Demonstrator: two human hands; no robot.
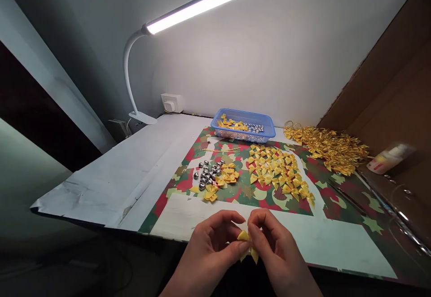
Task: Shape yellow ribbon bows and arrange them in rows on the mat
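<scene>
My left hand (215, 245) pinches a yellow ribbon bow (244, 236) between thumb and fingers, just in front of the table's front edge. From the other side, my right hand (274, 238) closes its thumb and index finger at the bow's middle; whether they also grip something small there is hidden. Beyond the hands lie loose silver jingle bells (207, 174) with a small heap of yellow bows (227, 176) beside them. To their right, many more yellow bows (276, 169) are spread over the patterned paper.
A blue basket (271, 132) at the back holds bows and bells. Gold twist ties (330, 146) are piled at the right, near a white bottle (387, 159) and dark tweezers (348, 198). A lit lamp (128, 70) arches over the table (111, 167).
</scene>
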